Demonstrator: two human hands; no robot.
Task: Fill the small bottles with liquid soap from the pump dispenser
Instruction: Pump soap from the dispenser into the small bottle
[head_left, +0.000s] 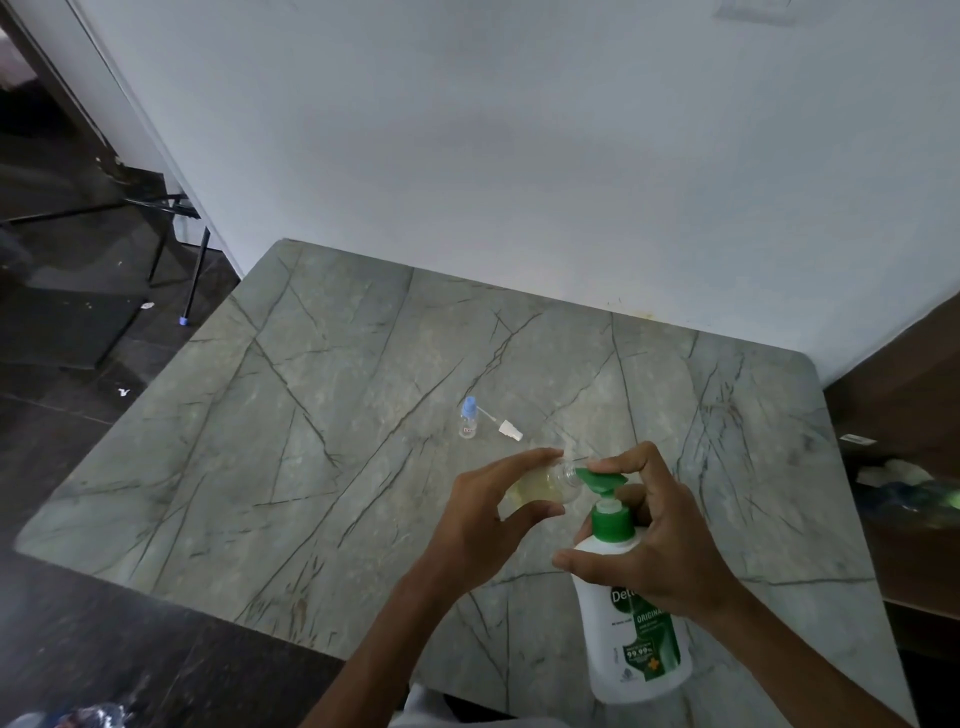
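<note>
My left hand (488, 514) grips a small clear bottle (545, 486) with yellowish liquid in it, tilted so its open mouth meets the green pump spout. My right hand (660, 540) grips the neck of the white pump dispenser (631, 654), with its index finger pressing on the green pump head (602, 480). Farther back on the table stands a second small clear bottle with a blue cap (468, 418). Beside it lies a white spray nozzle with its tube (506, 427).
The grey marble table (311, 415) stands against a white wall. A dark floor with a black tripod stand (176, 239) lies to the left. At the right edge are brown furniture and a cloth-like bundle (904, 483).
</note>
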